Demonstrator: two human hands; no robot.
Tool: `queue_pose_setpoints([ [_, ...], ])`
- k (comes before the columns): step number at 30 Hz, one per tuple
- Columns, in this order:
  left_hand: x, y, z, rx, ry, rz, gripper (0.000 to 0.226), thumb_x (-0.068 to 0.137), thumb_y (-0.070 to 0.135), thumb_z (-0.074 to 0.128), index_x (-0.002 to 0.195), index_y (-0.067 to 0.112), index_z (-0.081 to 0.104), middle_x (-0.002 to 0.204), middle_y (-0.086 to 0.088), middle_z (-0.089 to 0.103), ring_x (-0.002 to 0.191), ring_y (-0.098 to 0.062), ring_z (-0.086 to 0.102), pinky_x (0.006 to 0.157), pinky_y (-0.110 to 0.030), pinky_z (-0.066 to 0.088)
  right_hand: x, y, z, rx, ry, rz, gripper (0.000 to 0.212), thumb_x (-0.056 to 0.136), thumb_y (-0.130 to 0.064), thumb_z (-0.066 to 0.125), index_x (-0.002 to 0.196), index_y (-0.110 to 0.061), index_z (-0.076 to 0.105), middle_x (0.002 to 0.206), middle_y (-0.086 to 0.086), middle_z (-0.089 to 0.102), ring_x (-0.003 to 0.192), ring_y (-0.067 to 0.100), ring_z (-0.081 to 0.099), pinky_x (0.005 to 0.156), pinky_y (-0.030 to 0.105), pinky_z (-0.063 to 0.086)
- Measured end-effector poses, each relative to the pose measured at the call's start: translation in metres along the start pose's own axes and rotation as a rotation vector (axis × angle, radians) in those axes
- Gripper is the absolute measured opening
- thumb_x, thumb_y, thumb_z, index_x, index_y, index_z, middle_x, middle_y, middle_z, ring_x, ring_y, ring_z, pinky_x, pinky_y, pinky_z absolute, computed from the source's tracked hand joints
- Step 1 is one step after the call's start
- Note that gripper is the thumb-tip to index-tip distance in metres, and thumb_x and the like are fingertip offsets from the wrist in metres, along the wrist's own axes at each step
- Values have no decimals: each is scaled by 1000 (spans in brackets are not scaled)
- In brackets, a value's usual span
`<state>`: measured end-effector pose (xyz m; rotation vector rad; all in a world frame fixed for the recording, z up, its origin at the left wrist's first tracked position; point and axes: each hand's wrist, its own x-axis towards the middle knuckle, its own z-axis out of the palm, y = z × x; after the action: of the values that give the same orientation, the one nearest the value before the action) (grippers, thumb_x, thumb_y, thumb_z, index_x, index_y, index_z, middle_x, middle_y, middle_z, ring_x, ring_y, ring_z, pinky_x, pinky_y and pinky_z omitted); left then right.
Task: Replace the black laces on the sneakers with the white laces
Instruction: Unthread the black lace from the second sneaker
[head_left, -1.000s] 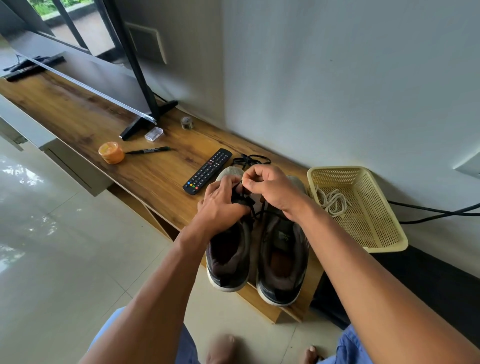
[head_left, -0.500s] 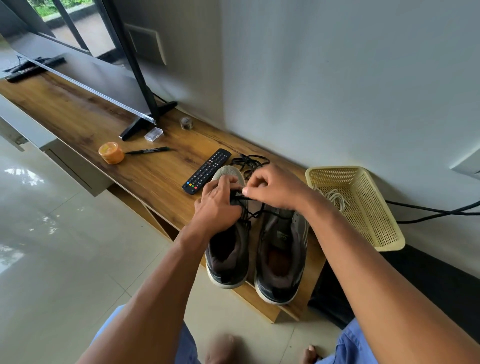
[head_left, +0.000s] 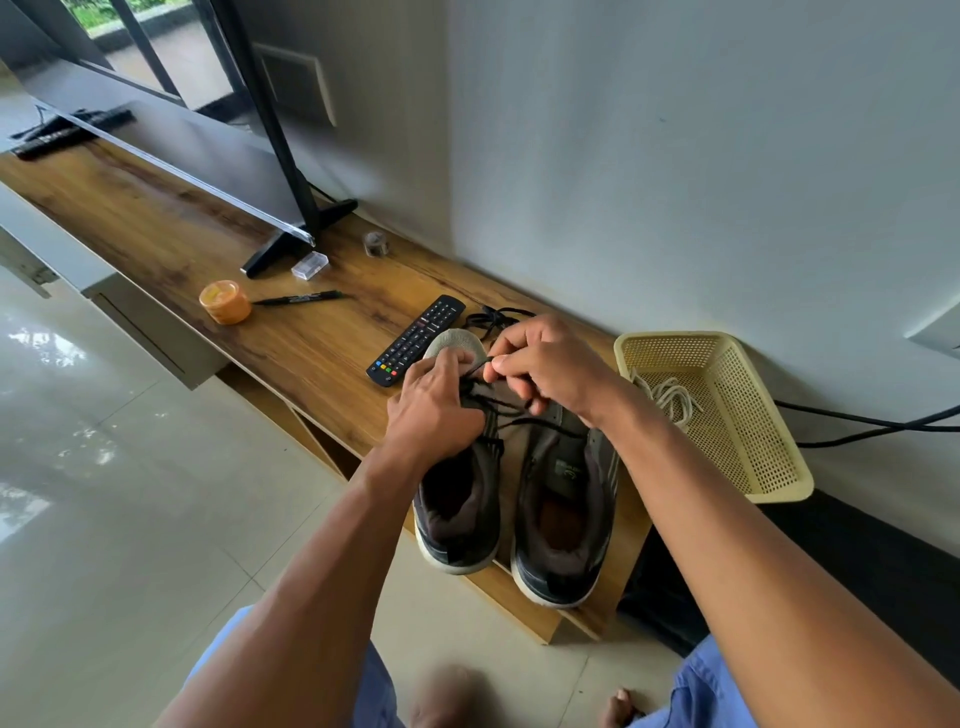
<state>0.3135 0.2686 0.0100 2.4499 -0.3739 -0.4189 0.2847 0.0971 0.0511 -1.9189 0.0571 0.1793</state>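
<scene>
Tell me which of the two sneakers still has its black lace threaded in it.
The left sneaker, the one next to the remote. Both hands work its black lace. The right sneaker, nearer the basket, shows bare eyelets.

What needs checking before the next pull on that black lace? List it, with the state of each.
1. Right hand pinches the black lace: ok.
2. Left hand steadies the left sneaker: ok.
3. Lace free of every eyelet: not ok, still threaded.
4. Right sneaker already unlaced: cannot tell.
5. White laces ready in the basket: ok.
</scene>
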Motion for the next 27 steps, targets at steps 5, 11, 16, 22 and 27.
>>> queue_pose_setpoints([
  [5,-1,1,2,-16,13,6,69,85,18,69,145,33,39,153,2,45,148,-19,23,110,-49,32,-4,0,-3,151,-78,18,16,95,-5,64,95,6,75,69,13,64,56,17,54,56,31,46],
  [11,-1,3,-1,-25,-1,-56,72,86,21,71,149,27,36,155,-4,40,149,-25,25,115,-51,34,-5,3,-16,365,-275,-115,26,100,6,58,121,2,72,87,13,67,75,18,62,80,37,58],
  [16,-1,-1,0,-17,43,15,64,81,18,72,137,36,47,115,29,49,142,-18,31,112,-53,36,-8,-8,-33,221,-324,157,22,100,8,55,115,7,71,78,13,68,41,3,40,36,16,30],
  [22,-3,3,-1,-31,62,38,65,77,13,69,135,38,50,99,45,42,140,-16,32,112,-54,36,-20,-19,-55,323,-417,44,23,100,-6,60,114,9,71,78,10,65,63,17,60,68,34,59],
  [27,-7,4,-3,-46,43,-36,67,82,16,70,141,36,44,136,6,48,144,-25,30,114,-56,35,-18,-11,-48,475,-636,-88,38,98,5,54,135,9,61,94,18,61,67,14,61,73,38,61],
])
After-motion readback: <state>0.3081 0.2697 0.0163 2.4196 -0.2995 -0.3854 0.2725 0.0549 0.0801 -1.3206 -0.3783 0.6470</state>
